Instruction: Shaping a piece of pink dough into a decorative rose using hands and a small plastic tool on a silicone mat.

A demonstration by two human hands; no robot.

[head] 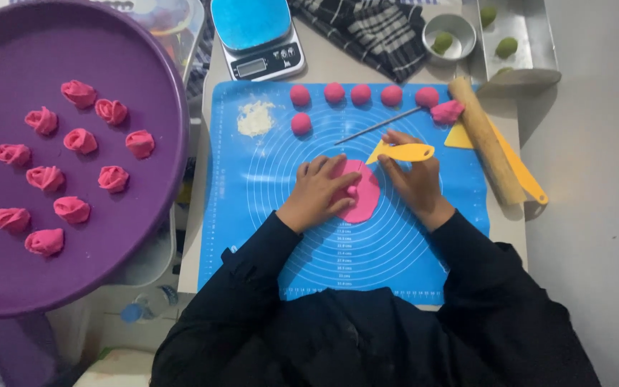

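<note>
A flat pink dough disc (364, 195) lies in the middle of the blue silicone mat (252, 193). My left hand (319, 192) rests on the disc's left half, fingers spread and pressing it. My right hand (415, 175) sits at the disc's right edge and grips a yellow plastic dough cutter (404, 152), held just above the disc's upper right. Several pink dough balls (361, 94) line the mat's far edge, with one more ball (300, 123) below them and a rough pink lump (446, 111) at the right.
A big purple tray (145, 215) at left holds several pink dough roses (80, 140). Flour pile (255, 117), thin stick (381, 125), wooden rolling pin (487, 142), yellow scraper (460, 136), kitchen scale (259, 39), a small bowl (450, 32) and a metal tray (531, 36) with green dough.
</note>
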